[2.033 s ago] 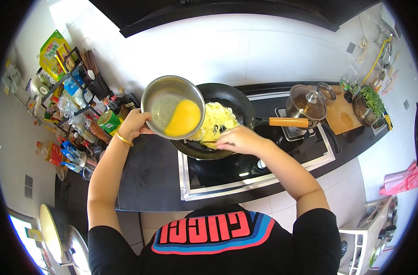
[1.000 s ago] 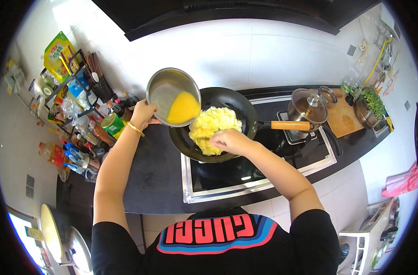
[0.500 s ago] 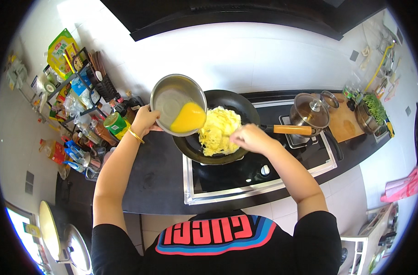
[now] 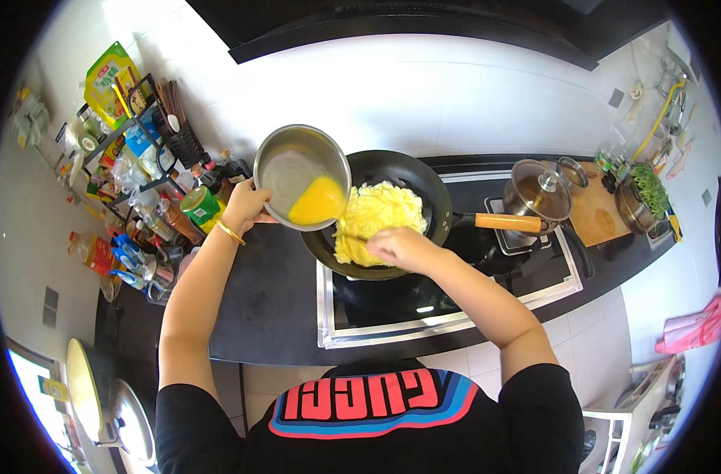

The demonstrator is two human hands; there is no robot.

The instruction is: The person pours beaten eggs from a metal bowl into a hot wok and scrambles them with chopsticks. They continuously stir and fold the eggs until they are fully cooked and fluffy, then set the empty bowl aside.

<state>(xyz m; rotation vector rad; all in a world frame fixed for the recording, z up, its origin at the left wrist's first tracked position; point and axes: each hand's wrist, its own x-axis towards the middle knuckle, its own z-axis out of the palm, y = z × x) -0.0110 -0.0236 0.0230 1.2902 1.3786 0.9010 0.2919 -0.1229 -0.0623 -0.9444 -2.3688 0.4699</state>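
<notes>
My left hand (image 4: 250,207) grips the rim of a steel bowl (image 4: 285,170), tilted toward the pan's left side. Yellow beaten egg (image 4: 319,201) has pooled at the bowl's lower right. Beneath and beside it, a black wok (image 4: 435,189) sits on the stove, holding soft, partly set scrambled egg (image 4: 384,209). Over the wok's near side, my right hand (image 4: 404,249) is closed around a thin dark utensil (image 4: 356,238) that reaches into the egg. Blur and my fingers hide most of that utensil.
The wok's wooden handle (image 4: 506,222) points right, close to a glass-lidded pot (image 4: 538,189). Beyond are a cutting board (image 4: 597,217) and a pot of greens (image 4: 649,189). A rack (image 4: 143,130) and several bottles crowd the left counter. A range hood (image 4: 424,24) hangs above.
My right hand has moved left and slightly nearer, across the egg. The egg's shape in the wok has shifted and spread. The bowl remains tilted in my left hand.
</notes>
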